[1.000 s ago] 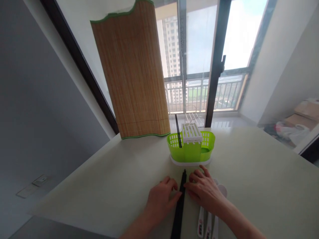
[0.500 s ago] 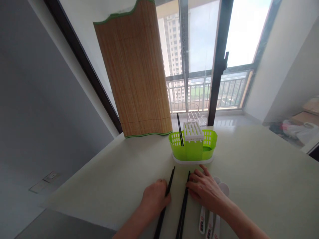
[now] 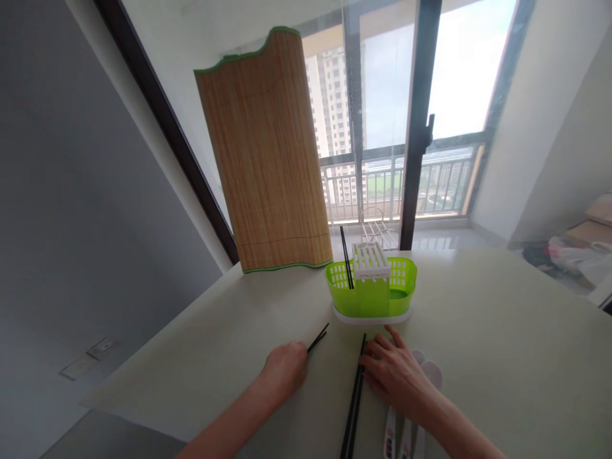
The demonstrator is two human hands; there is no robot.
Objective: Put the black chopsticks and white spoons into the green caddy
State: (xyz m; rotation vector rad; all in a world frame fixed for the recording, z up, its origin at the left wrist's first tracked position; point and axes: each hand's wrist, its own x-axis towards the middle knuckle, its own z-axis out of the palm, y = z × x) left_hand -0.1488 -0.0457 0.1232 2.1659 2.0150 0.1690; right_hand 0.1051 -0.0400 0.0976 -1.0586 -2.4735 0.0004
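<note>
Wall plates [image 3: 86,359]: set in the grey wall [image 3: 71,223], at the far left.
Bamboo mat [image 3: 268,159]: stood upright at the far side of the table [image 3: 507,331], bound in green along its top and bottom edges.
Left hand [image 3: 285,368]: fingers wrapped around the held chopsticks [image 3: 317,340], which are black; their tips are pointed forward and to the right, slightly parted.
Loose chopsticks [image 3: 354,401]: laid on the table between the two hands, tips directed toward the basket; also black.
Green basket [image 3: 370,306]: placed beyond the hands; a black pair of chopsticks [image 3: 347,256] is leaned in its left compartment, and its middle is topped by a white slotted rack [image 3: 370,261].
Right hand [image 3: 398,376]: fingers bent and rested against the loose chopsticks; whether these are gripped cannot be told.
White spoons [image 3: 433,374]: laid beneath the right wrist, partly hidden by it.
Plastic bag [image 3: 590,261]: seen beyond the table, far right.
</note>
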